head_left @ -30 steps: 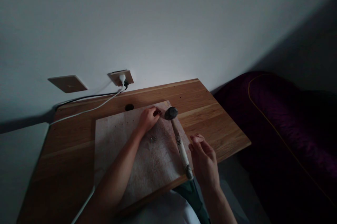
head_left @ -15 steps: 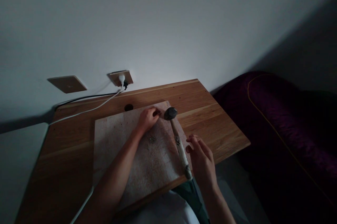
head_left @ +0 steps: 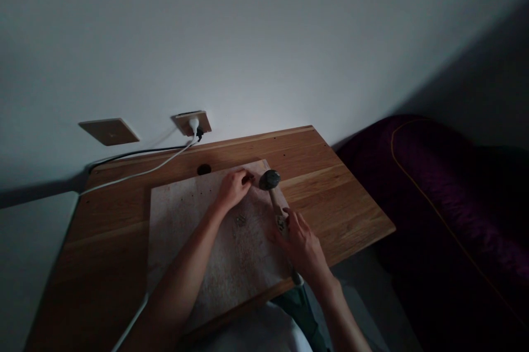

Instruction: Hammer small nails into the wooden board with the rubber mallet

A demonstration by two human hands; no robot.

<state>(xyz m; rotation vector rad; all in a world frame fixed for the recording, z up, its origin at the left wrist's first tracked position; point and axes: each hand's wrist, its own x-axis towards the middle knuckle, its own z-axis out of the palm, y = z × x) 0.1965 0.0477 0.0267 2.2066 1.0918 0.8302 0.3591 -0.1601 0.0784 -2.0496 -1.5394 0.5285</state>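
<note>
My left hand (head_left: 235, 189) rests near the far edge of a pale, worn board (head_left: 219, 264), thumb and forefinger pinched on what looks like a small nail, mostly hidden by the fingers. A hammer (head_left: 270, 179) with a dark rounded head lies along the board's right side, its light handle pointing toward me. Over that handle is my right hand (head_left: 303, 244), its thumb to the left and fingers at the right, closed around the grip. Several small shiny nails (head_left: 240, 221) lie loose mid-board. A row of small dark dots (head_left: 201, 193) runs along the board's far left part.
Beneath the board is a wooden desk (head_left: 343, 203) with a round cable hole (head_left: 204, 169). A white cable (head_left: 140, 174) crosses its far left to a wall socket (head_left: 192, 122). A purple cushioned item (head_left: 430, 192) stands to the right.
My right hand has moved left from beside the hammer onto its handle. My left hand keeps its pinch at the same spot, and the hammer still lies where it was.
</note>
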